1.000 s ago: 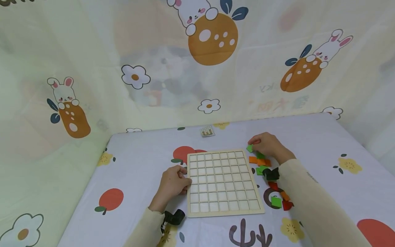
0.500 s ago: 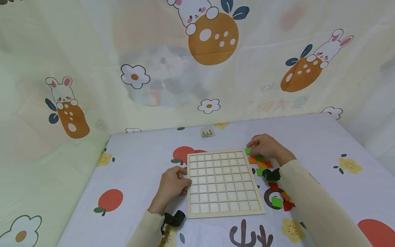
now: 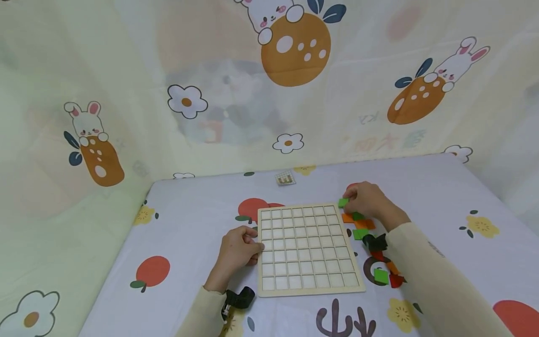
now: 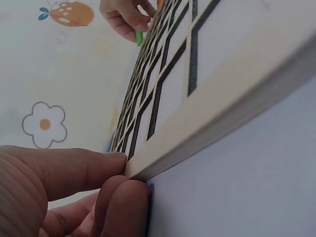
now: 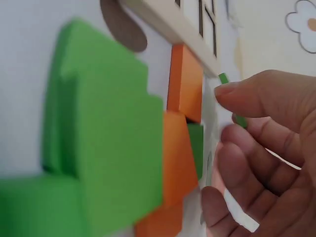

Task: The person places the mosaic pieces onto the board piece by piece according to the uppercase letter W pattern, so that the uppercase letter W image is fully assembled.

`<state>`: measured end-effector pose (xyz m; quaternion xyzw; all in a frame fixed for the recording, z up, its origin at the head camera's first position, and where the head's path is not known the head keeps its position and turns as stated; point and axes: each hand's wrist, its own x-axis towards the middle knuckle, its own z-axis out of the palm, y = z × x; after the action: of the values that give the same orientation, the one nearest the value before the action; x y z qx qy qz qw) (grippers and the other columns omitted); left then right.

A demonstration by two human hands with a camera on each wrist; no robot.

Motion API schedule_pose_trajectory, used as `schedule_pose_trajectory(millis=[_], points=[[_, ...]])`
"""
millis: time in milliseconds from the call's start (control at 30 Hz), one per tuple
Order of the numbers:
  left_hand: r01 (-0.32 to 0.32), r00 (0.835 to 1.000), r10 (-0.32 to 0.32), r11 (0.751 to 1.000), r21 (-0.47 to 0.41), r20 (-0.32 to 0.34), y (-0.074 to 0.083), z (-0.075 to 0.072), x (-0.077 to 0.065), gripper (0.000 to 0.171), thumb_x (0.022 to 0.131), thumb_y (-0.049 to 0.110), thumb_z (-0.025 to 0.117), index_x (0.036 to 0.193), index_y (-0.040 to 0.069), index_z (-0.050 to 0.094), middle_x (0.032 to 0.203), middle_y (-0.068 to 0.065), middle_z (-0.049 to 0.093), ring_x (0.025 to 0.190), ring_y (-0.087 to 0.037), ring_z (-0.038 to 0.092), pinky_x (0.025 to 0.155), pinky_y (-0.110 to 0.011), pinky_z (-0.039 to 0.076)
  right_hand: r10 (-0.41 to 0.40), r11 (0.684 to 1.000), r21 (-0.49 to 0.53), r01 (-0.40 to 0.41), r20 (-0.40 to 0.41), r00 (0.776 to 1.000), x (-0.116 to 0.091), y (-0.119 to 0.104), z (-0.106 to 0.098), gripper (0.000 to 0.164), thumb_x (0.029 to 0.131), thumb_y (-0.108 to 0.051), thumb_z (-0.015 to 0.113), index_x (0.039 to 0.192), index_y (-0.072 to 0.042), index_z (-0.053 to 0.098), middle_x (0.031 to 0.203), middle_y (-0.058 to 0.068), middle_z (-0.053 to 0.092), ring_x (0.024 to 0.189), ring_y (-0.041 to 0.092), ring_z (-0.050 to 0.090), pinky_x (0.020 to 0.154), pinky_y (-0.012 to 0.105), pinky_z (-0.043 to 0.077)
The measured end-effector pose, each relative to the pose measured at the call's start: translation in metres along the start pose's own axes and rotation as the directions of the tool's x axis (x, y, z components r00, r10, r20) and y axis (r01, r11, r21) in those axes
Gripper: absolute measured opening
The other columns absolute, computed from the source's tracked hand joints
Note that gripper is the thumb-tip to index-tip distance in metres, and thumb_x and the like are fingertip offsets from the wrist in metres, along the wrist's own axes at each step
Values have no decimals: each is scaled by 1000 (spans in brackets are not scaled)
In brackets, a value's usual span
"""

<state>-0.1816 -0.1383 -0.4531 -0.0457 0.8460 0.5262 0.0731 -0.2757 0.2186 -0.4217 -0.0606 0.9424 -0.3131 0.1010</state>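
A wooden grid board (image 3: pixel 309 250) with bare square cells lies flat on the table. At its left edge my left hand (image 3: pixel 237 248) grips the rim, thumb on top and curled fingers against the side, as the left wrist view shows. Just off the board's far right corner, my right hand (image 3: pixel 368 200) pinches a small green tile (image 3: pixel 343 203) between thumb and fingers. Under and beside that hand lie loose orange tiles (image 3: pixel 361 224) and green tiles (image 3: pixel 360 234). The right wrist view shows a large blurred green tile (image 5: pixel 113 128) in front, with an orange tile (image 5: pixel 186 84) near the board.
Nearer the right sleeve lie another green tile (image 3: pixel 381 276) and red pieces (image 3: pixel 396 281). A small card with a grid (image 3: pixel 285 178) lies behind the board. A printed cloth (image 3: pixel 202 206) covers the table, and a curtain (image 3: pixel 236 154) hangs along the back.
My right hand has shifted the pinched green tile slightly left, closer to the board's far right corner. The left hand stays on the rim. The head view has shifted a little.
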Motion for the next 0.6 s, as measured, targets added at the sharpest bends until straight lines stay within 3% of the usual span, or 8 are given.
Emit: schedule_pose_trajectory(millis=[333, 467, 600], points=[[-5, 1000, 6, 999, -47, 18, -6, -3, 2, 27, 86, 2, 80, 109, -3, 68, 76, -5, 66, 52, -10, 63, 50, -25, 58, -52, 986, 153, 59, -54, 997, -21, -6, 14, 33, 90, -13, 79, 118, 3, 73, 92, 9, 69, 82, 23, 59, 67, 33, 53], [-2, 1000, 4, 999, -48, 27, -6, -4, 2, 27, 86, 3, 80, 110, -3, 68, 76, -6, 66, 52, -10, 63, 51, -25, 58, -37, 987, 156, 42, -37, 999, -29, -11, 21, 32, 88, -13, 78, 116, 1, 73, 93, 9, 67, 82, 23, 59, 64, 33, 53], [5, 999, -4, 999, -47, 37, -4, -5, 2, 28, 86, 3, 81, 110, -3, 67, 77, -6, 66, 53, -11, 63, 51, -26, 59, -74, 988, 131, 78, -34, 997, -36, -19, 29, 28, 85, -11, 80, 111, -1, 75, 90, 6, 67, 85, 21, 59, 68, 33, 53]])
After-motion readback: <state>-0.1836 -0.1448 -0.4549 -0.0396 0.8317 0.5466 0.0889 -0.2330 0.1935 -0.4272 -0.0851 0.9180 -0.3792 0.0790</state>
